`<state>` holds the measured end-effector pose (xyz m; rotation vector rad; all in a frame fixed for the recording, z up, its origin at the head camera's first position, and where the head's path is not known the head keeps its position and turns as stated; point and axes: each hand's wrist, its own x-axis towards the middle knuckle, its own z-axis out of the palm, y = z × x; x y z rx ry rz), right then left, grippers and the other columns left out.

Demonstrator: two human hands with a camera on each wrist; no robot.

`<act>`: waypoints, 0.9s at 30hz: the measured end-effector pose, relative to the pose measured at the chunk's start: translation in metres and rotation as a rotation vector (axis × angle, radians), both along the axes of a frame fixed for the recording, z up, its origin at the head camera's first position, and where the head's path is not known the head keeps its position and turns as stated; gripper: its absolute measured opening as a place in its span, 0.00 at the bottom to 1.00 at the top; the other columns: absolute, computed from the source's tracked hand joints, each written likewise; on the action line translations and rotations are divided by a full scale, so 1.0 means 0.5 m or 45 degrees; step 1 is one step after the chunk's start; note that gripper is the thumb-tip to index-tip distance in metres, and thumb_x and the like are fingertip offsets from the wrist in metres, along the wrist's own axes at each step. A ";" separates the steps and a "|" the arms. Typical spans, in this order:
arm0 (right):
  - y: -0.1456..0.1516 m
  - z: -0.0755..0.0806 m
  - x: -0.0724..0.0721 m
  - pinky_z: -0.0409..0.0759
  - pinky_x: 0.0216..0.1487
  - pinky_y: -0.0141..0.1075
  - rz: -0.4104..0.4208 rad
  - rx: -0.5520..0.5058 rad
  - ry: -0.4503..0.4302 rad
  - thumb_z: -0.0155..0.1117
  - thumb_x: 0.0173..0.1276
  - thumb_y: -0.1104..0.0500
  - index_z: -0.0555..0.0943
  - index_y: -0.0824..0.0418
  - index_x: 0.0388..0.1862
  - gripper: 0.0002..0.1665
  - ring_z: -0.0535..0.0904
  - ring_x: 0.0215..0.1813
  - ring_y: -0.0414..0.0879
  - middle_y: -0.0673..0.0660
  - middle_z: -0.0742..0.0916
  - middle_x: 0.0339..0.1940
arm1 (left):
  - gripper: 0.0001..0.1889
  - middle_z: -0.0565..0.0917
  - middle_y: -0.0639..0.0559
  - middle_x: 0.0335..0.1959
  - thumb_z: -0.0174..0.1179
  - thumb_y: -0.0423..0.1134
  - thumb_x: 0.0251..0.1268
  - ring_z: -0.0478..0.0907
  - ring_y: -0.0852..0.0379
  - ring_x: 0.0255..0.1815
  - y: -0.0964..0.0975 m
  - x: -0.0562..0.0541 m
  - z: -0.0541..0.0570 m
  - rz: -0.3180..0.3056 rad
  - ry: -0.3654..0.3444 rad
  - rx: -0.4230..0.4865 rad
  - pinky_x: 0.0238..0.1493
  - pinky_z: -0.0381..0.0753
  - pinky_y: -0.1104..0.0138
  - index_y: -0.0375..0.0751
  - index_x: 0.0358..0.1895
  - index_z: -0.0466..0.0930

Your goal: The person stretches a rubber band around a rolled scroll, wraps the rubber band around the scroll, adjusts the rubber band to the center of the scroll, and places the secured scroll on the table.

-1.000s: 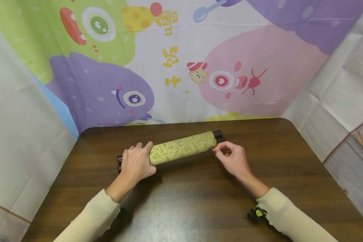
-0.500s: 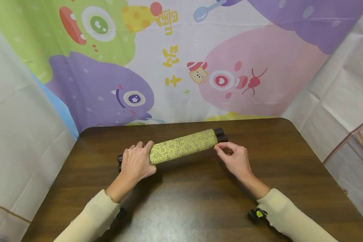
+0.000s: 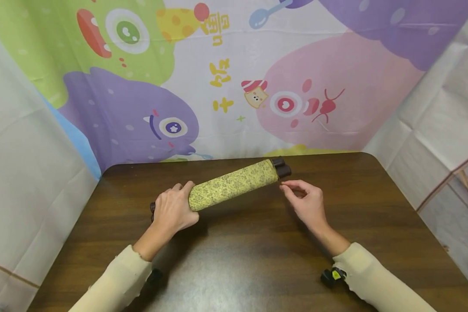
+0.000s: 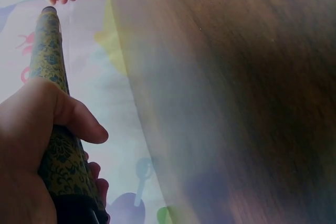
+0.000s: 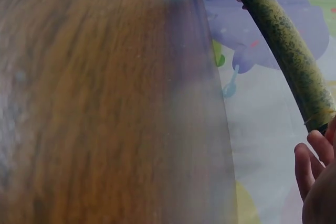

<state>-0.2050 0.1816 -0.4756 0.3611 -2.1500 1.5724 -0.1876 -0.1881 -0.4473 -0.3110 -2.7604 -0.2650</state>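
Note:
A rolled scroll [image 3: 234,184] with yellow-green floral cloth and paired dark roller ends [image 3: 284,170] slants up to the right above the table. My left hand [image 3: 175,208] grips it near its left end, thumb over the near side, as the left wrist view also shows on the patterned roll [image 4: 50,61]. Just below the right roller ends, my right hand [image 3: 306,203] has its thumb and index fingertips pinched together, a little apart from the cloth. In the right wrist view, a fine yellowish string [image 5: 316,123] runs by the scroll's end toward these fingers; its pinched part is hidden.
The dark wooden table [image 3: 238,260] reaches back to a cartoon-printed cloth [image 3: 218,130]. Pale sheets [image 3: 27,173] hang at both sides. Black wrist devices show under both sleeves, one by the right cuff [image 3: 331,276].
The scroll's right end has risen and tilted upward in the left hand. The right hand has shifted slightly right and up, and a small gap shows between its fingertips and the cloth.

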 end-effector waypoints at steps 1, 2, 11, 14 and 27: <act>0.001 0.000 -0.001 0.86 0.33 0.23 -0.007 -0.011 -0.019 0.75 0.74 0.70 0.94 0.70 0.46 0.05 0.91 0.40 0.23 0.70 0.97 0.42 | 0.32 0.89 0.38 0.36 0.67 0.37 0.39 0.83 0.38 0.26 0.000 0.000 0.001 0.001 -0.004 0.010 0.24 0.78 0.50 0.44 0.58 0.85; 0.001 0.000 -0.001 0.87 0.31 0.24 -0.011 -0.026 -0.038 0.74 0.75 0.69 0.94 0.71 0.47 0.06 0.91 0.40 0.24 0.70 0.96 0.42 | 0.32 0.89 0.38 0.36 0.67 0.36 0.39 0.83 0.38 0.26 0.000 0.001 0.001 0.002 -0.008 0.022 0.24 0.79 0.50 0.44 0.58 0.85; -0.008 -0.001 -0.009 0.86 0.26 0.27 -0.005 -0.194 -0.071 0.75 0.74 0.70 0.94 0.72 0.50 0.09 0.92 0.36 0.26 0.77 0.94 0.41 | 0.29 0.89 0.42 0.37 0.68 0.37 0.40 0.83 0.39 0.27 0.003 0.004 0.001 -0.029 -0.081 0.123 0.21 0.77 0.51 0.47 0.55 0.84; -0.011 -0.001 -0.012 0.85 0.25 0.26 -0.004 -0.246 -0.047 0.75 0.74 0.72 0.93 0.74 0.47 0.07 0.92 0.35 0.26 0.78 0.93 0.39 | 0.29 0.89 0.43 0.37 0.67 0.37 0.40 0.83 0.41 0.26 0.003 0.004 0.001 -0.056 -0.099 0.145 0.21 0.76 0.53 0.48 0.56 0.85; -0.014 -0.003 -0.012 0.84 0.22 0.28 -0.026 -0.312 0.078 0.75 0.68 0.78 0.90 0.79 0.39 0.03 0.90 0.29 0.26 0.33 0.94 0.32 | 0.31 0.88 0.49 0.34 0.68 0.38 0.40 0.78 0.52 0.28 0.001 -0.001 0.006 -0.163 -0.338 0.151 0.25 0.71 0.61 0.48 0.58 0.85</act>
